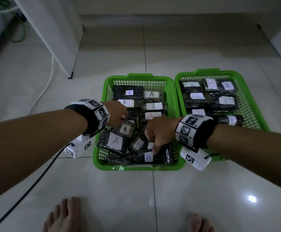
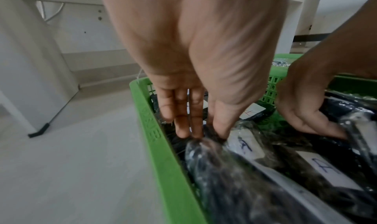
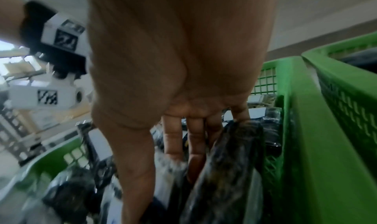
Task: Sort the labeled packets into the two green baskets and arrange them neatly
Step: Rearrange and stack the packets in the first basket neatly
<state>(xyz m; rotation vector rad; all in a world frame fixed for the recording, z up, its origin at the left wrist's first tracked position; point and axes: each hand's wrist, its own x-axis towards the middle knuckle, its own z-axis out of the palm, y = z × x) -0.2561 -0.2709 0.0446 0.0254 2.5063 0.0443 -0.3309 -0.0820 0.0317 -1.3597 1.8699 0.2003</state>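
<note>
Two green baskets stand side by side on the floor. The left basket holds several dark packets labelled A; the right basket holds packets labelled B. Both hands are inside the left basket. My left hand pinches the top edge of a dark A packet between thumb and fingers, close to the basket's left wall. My right hand reaches down near the front right, its thumb on an A packet and its fingers gripping a dark packet that stands on edge.
A black cable runs from my left wrist across the tiled floor. My bare feet are near the front. White furniture with a black-tipped leg stands at the back left, with a white cord beside it.
</note>
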